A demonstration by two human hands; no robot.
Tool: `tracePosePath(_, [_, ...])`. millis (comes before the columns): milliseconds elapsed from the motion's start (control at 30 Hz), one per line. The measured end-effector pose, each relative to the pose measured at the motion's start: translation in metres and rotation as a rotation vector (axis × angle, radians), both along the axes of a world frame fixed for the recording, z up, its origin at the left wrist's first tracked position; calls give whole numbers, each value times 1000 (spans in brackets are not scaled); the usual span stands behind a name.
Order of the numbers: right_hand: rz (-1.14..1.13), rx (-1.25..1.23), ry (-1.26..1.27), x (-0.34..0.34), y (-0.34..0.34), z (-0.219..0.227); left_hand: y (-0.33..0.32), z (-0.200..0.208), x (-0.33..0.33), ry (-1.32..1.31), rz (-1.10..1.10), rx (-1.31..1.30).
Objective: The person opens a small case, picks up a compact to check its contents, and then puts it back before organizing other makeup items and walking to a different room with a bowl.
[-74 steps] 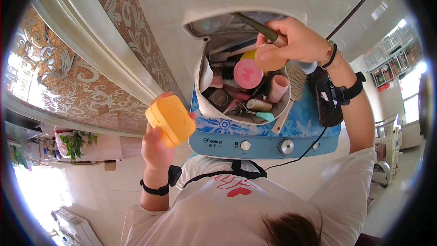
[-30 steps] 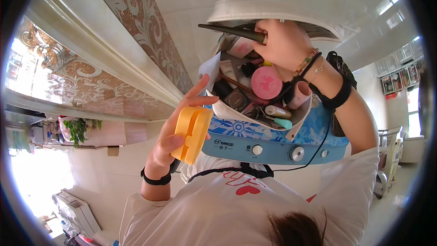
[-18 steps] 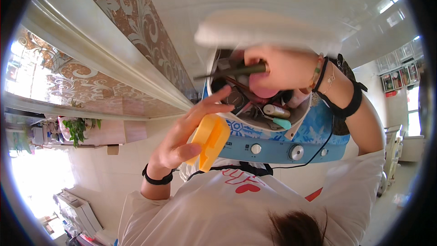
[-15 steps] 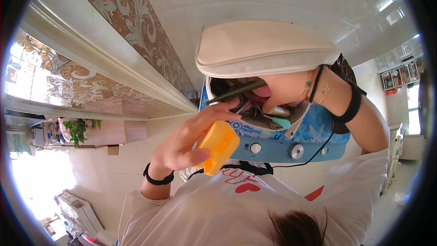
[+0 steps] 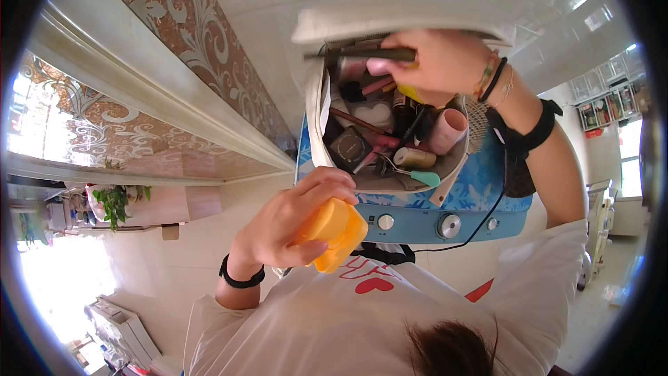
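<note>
While the head view looks down on both hands, the left hand grips a yellow case, its fingers bent over the top and its thumb pressed against the near side. The case is tilted and held just off the front left corner of the blue machine, beside the near rim of the cream bag.

The right hand reaches over the bag's back right corner, its fingers pinching a dark stick that points toward the back left corner. Something pink shows at those fingertips; blur hides whether it is held. A bit of yellow shows under the palm.

The bag stands on the machine, its lid raised at the back edge. Inside, a black compact lies toward the front left, a pink cup leans at the right wall, and a small bottle and a teal-handled tool lie along the front edge. A hairbrush rests outside the bag's right side. Near the machine's right edge lies a dark item, and a black cord crosses the front edge between two knobs.
</note>
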State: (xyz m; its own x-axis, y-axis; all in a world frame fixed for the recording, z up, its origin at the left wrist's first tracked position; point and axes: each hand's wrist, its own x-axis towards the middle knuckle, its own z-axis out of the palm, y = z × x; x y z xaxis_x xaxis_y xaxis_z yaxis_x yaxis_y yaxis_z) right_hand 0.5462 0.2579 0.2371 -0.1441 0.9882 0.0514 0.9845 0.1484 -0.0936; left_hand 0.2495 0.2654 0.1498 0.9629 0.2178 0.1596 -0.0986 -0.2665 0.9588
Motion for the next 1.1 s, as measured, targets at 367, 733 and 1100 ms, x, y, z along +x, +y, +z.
tracePosePath(367, [-48,36,108,19,-3,1,-1,-3,2,-27,22,10])
tracePosePath(733, [-24,-526,141,0,-42,7,1,-8,1,-82,22,8])
tracePosePath(1100, [134,-22,-64,10,-32,-30,-12,-3,2,-59,66,-1])
